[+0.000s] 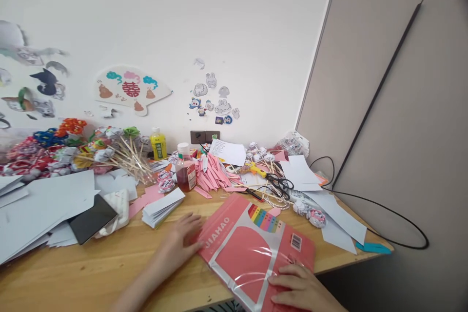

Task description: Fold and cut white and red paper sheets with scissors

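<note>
One pink pack [243,258] lies at the front edge of the table [80,280].
Left hand [181,239], half-open, touches its left edge; right hand [298,288] has fingers spread on top, grip unclear. Light, even pressure should steady it. Counted: one yellow bottle [158,145], one amber bottle [185,175], one glue gun [258,169].

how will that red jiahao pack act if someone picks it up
The red JIAHAO pack is probably slippery: its clear wrapper catches glossy streaks of light. It's likely fairly stiff, since it looks flat even where its near end overhangs the table. Being broad and flat, it seems unlikely to roll.
</note>
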{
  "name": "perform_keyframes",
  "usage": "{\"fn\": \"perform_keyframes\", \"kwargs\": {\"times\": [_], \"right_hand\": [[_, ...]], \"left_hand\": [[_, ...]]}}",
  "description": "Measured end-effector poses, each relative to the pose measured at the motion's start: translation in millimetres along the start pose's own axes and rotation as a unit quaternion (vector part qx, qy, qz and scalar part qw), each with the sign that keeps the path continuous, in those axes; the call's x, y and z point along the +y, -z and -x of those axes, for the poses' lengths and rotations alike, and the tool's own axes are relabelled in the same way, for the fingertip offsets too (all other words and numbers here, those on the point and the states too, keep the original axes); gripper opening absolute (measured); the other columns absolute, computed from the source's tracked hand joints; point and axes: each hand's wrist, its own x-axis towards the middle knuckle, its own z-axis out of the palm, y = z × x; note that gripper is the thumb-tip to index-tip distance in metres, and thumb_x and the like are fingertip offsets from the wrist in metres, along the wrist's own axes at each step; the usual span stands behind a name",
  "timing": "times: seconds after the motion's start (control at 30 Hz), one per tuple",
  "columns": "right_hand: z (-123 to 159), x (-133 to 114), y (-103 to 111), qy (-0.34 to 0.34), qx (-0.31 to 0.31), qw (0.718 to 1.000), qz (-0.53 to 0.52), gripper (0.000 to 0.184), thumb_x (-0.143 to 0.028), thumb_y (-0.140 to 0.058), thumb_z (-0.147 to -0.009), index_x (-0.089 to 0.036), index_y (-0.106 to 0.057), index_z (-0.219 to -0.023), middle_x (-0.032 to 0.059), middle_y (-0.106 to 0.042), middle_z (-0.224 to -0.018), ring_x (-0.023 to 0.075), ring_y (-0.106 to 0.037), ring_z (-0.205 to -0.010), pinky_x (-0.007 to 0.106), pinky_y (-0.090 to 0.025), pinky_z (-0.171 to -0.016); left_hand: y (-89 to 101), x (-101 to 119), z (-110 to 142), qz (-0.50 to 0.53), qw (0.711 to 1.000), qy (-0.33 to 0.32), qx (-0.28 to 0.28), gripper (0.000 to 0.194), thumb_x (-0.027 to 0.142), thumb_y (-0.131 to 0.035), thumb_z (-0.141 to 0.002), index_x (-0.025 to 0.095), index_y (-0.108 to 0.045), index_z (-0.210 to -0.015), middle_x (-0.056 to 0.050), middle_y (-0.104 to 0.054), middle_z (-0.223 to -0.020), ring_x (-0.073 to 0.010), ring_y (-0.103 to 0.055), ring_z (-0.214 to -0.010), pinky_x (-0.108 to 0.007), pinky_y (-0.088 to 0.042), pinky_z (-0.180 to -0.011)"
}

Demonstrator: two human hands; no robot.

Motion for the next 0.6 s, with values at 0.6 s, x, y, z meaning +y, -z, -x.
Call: {"fn": "perform_keyframes", "kwargs": {"times": [0.6], "right_hand": [[-43, 6, 2, -0.052, 0.127, 0.989, 0.047, 0.026, -0.016, -0.045, -0.079, -0.024, -0.068, -0.089, 0.0051, -0.068, -0.093, 0.022, -0.057, -0.092, 0.039, -0.04, -0.087]], "left_hand": [[5.7, 16, 7, -0.065, 0.994, 0.007, -0.087, 0.031, 0.038, -0.057, -0.07, 0.03, -0.067, -0.098, -0.002, -0.064, -0.111, -0.0279, -0.058, -0.103, -0.041, -0.039, -0.095]]}}
